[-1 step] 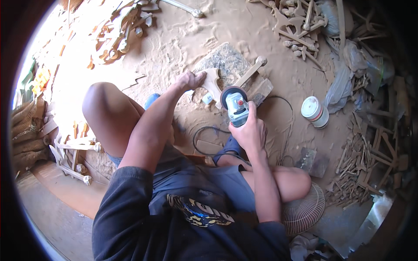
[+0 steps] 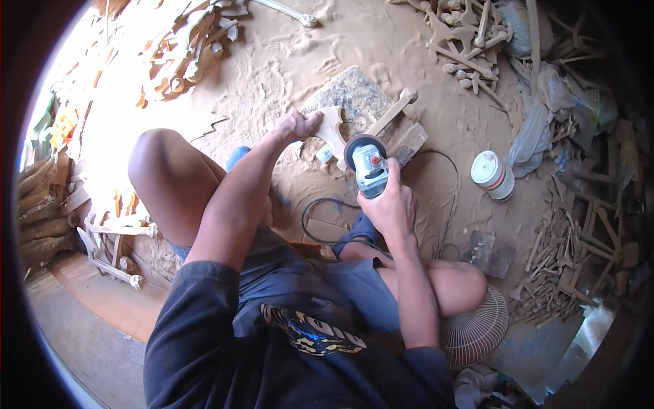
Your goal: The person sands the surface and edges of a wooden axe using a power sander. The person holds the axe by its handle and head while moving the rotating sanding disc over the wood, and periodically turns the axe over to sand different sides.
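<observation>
You sat on the sawdust-covered floor (image 2: 286,61) with both knees bent, your arms reaching forward between them. A flat grey stone slab (image 2: 351,92) lay on the floor ahead of you, and the curved wooden piece (image 2: 334,126) rested at its near edge. Your left arm stretched out nearly straight, and your left hand (image 2: 300,125) pressed down on the left end of that wooden piece, fingers held together and bent over it, pinning it in place. Your right arm was bent at the elbow, forearm rising toward the work, and your right hand (image 2: 390,204) was wrapped tight around the body of the angle grinder (image 2: 368,167), fingers fully curled about it. The grinder's round disc end sat just beside the right side of the wooden piece; you could not tell whether it was touching. Its black cable (image 2: 320,204) looped over the floor near your right knee. A turned wooden spindle (image 2: 392,112) lay slanted just beyond the grinder. 1 white tin (image 2: 492,176) stood well apart to the right.
</observation>
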The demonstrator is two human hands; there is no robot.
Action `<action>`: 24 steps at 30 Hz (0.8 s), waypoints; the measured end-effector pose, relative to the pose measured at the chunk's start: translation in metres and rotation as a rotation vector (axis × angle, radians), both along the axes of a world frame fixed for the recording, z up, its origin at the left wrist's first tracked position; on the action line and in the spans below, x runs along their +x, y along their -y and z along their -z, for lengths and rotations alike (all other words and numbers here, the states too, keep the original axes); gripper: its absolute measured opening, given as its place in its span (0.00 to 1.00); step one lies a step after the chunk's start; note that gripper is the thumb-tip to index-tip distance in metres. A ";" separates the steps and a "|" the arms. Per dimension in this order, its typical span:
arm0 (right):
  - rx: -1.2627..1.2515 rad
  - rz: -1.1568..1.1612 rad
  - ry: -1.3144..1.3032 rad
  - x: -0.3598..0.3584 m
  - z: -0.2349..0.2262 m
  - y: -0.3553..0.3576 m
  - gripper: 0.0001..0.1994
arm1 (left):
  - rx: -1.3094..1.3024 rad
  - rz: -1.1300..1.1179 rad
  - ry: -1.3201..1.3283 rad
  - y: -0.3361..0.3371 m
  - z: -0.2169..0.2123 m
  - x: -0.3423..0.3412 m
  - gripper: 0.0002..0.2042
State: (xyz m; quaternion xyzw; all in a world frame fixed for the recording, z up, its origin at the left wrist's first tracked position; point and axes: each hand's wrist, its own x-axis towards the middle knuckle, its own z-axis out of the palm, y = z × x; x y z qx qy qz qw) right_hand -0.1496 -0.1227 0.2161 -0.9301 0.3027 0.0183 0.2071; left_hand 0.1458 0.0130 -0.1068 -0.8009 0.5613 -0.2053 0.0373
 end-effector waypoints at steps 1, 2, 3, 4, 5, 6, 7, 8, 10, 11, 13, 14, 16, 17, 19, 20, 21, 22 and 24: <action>0.006 -0.008 0.002 0.004 0.000 -0.003 0.43 | 0.037 -0.045 -0.212 -0.007 0.001 0.004 0.22; -0.017 0.007 -0.019 0.003 0.000 0.000 0.43 | 0.062 -0.067 -0.437 0.003 -0.011 -0.001 0.24; -0.039 0.023 -0.048 0.002 0.003 0.003 0.42 | 0.090 -0.088 -0.668 0.012 -0.020 -0.007 0.26; -0.047 0.036 -0.061 0.001 0.006 0.008 0.42 | 0.124 -0.106 -0.894 0.022 -0.034 -0.013 0.27; -0.051 0.046 -0.063 -0.001 0.008 0.014 0.42 | 0.143 -0.105 -1.011 0.030 -0.052 -0.020 0.28; -0.054 0.058 -0.063 -0.004 0.009 0.020 0.42 | 0.164 -0.109 -1.124 0.039 -0.070 -0.026 0.29; -0.067 0.081 -0.075 -0.009 0.009 0.028 0.42 | 0.105 -0.326 -1.261 0.054 -0.092 -0.039 0.30; -0.064 0.087 -0.051 -0.004 0.007 0.028 0.42 | 0.034 -0.589 -1.367 0.048 -0.106 -0.037 0.30; -0.063 0.100 0.005 -0.001 0.007 0.032 0.42 | 0.034 -0.635 -1.385 0.044 -0.121 -0.034 0.32; -0.057 0.088 0.013 0.005 0.005 0.031 0.42 | 0.030 -0.691 -1.400 0.037 -0.120 -0.030 0.33; -0.054 0.070 -0.017 0.012 0.001 0.032 0.42 | -0.019 -0.696 -1.356 0.031 -0.112 -0.027 0.33; -0.056 0.074 -0.021 0.012 0.002 0.034 0.42 | -0.057 -0.686 -1.320 0.032 -0.108 -0.028 0.34; -0.050 0.049 -0.038 0.011 0.006 0.037 0.43 | -0.007 -0.614 -1.338 0.037 -0.099 -0.027 0.32; -0.054 0.056 -0.045 0.009 0.008 0.038 0.43 | 0.040 -0.546 -1.350 0.040 -0.095 -0.027 0.30; -0.025 0.012 -0.016 0.022 0.005 0.027 0.44 | -0.156 -0.455 -1.275 0.006 -0.072 -0.015 0.31; -0.032 0.025 -0.027 0.019 0.007 0.031 0.44 | -0.242 -0.374 -1.262 0.014 -0.072 -0.021 0.32; -0.042 0.032 -0.037 0.016 0.010 0.035 0.44 | -0.324 -0.294 -1.244 0.020 -0.073 -0.026 0.33; -0.052 0.037 -0.046 0.014 0.012 0.039 0.44 | -0.212 -0.355 -1.298 0.026 -0.075 -0.028 0.32; -0.059 0.045 -0.055 0.014 0.013 0.042 0.44 | -0.096 -0.417 -1.343 0.029 -0.078 -0.028 0.31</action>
